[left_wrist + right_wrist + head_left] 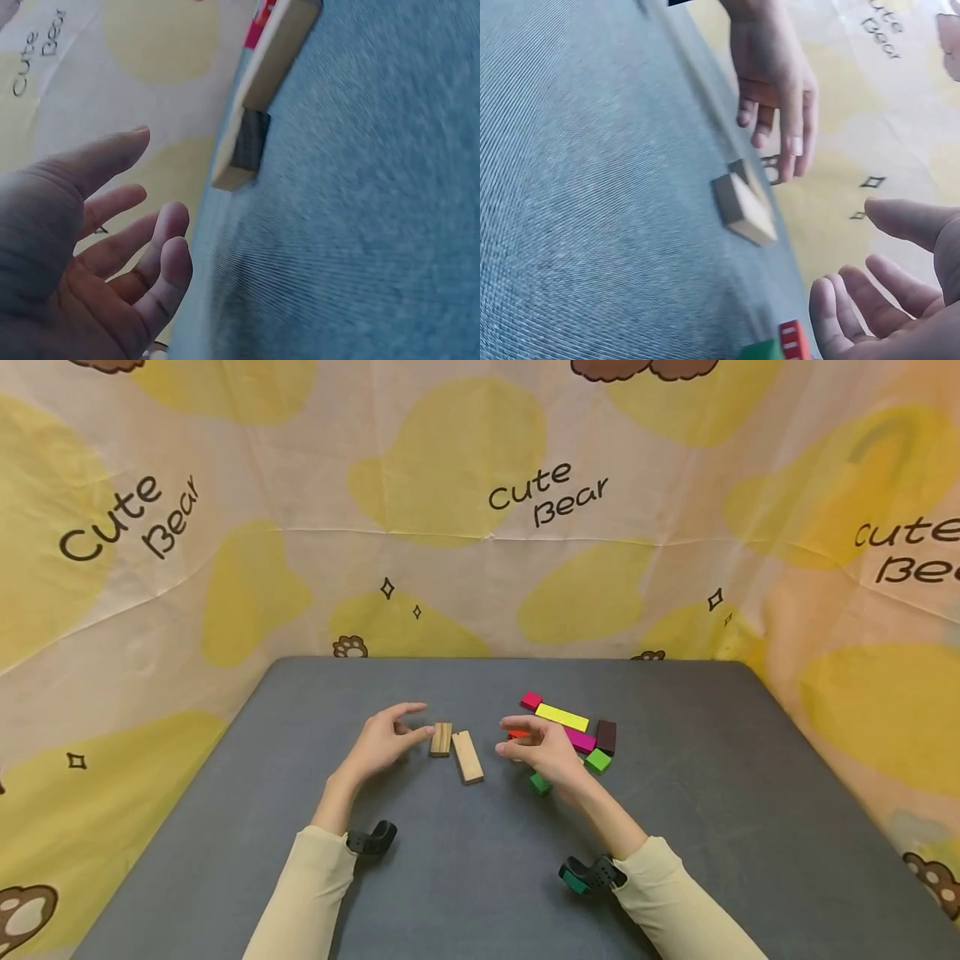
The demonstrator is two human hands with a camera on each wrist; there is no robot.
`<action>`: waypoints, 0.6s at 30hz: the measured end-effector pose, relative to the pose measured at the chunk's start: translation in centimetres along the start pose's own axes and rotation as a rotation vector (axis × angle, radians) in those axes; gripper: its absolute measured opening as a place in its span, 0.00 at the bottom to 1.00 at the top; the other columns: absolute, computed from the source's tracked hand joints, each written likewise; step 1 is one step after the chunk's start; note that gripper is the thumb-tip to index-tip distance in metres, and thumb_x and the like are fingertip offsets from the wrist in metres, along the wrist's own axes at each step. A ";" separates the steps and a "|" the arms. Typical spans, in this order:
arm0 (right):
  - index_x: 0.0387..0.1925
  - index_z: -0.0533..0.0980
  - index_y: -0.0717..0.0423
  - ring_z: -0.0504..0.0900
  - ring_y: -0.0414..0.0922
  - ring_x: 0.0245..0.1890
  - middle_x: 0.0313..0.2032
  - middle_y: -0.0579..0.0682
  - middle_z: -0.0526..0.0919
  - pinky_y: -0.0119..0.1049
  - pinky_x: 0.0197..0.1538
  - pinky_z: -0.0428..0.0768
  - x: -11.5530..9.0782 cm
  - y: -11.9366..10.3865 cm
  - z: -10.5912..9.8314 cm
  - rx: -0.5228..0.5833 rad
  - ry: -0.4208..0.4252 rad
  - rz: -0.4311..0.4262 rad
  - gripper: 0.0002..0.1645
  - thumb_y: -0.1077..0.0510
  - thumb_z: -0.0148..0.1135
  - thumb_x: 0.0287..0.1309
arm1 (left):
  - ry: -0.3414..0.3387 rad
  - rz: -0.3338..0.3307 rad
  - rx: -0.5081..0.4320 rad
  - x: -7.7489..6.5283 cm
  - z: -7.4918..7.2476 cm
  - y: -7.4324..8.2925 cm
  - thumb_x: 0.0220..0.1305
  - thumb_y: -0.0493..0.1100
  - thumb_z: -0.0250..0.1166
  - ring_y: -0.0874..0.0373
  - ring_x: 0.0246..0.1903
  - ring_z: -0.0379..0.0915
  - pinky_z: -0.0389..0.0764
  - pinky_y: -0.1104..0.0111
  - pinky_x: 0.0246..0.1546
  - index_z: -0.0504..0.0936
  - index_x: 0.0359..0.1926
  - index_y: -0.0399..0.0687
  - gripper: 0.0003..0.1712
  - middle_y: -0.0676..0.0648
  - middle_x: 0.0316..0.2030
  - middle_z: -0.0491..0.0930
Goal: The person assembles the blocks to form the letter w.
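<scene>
Two plain wooden blocks lie near the middle of the dark table: a short striped block [441, 740] and a longer pale block [468, 757] just right of it. My left hand [385, 742] hovers beside the striped block, thumb tip close to its edge, fingers relaxed with nothing held. In the left wrist view that hand [112, 247] shows thumb and fingers spread apart. Over the coloured blocks, my right hand [543, 750] hangs with loosely bent fingers and an empty palm. It partly hides a red block [517, 734] and a green block [540, 783].
Right of my right hand lie a yellow block [562, 717], a magenta block [581, 740], a dark brown block [606, 737], a green cube [597, 761] and a crimson cube [532, 700]. A printed cloth [450, 568] hangs behind the grey table [697, 827].
</scene>
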State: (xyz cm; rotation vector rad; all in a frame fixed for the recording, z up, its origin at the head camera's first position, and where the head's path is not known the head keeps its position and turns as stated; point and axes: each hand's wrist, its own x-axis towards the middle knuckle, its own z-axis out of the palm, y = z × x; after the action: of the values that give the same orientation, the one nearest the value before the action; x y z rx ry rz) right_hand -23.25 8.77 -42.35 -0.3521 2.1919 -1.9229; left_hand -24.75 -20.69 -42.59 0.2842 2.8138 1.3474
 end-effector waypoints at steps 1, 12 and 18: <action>0.59 0.77 0.57 0.81 0.50 0.47 0.58 0.60 0.77 0.48 0.53 0.77 0.2 0.2 0.1 -0.002 -0.005 0.009 0.28 0.59 0.73 0.56 | -0.004 -0.006 -0.007 0.1 0.0 -0.2 0.65 0.55 0.67 0.51 0.37 0.80 0.78 0.59 0.34 0.72 0.68 0.48 0.34 0.42 0.47 0.82; 0.64 0.72 0.62 0.79 0.51 0.50 0.61 0.59 0.75 0.41 0.52 0.77 2.7 1.3 0.0 -0.019 -0.094 0.024 0.33 0.63 0.71 0.57 | -0.061 -0.010 -0.090 1.7 0.3 -1.8 0.63 0.50 0.70 0.54 0.37 0.81 0.80 0.61 0.35 0.74 0.66 0.45 0.33 0.43 0.61 0.74; 0.66 0.70 0.62 0.78 0.53 0.54 0.63 0.60 0.73 0.42 0.53 0.77 3.6 2.1 0.4 0.012 -0.185 0.008 0.35 0.66 0.70 0.57 | -0.128 0.021 -0.113 2.1 0.5 -1.8 0.61 0.45 0.72 0.55 0.38 0.81 0.80 0.61 0.35 0.74 0.66 0.44 0.34 0.44 0.62 0.74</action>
State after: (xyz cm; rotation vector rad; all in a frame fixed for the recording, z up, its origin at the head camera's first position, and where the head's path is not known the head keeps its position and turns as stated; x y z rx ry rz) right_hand -26.70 7.55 -44.45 -0.4977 2.0595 -1.8197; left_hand -27.08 -21.04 -44.15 0.3834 2.6279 1.4310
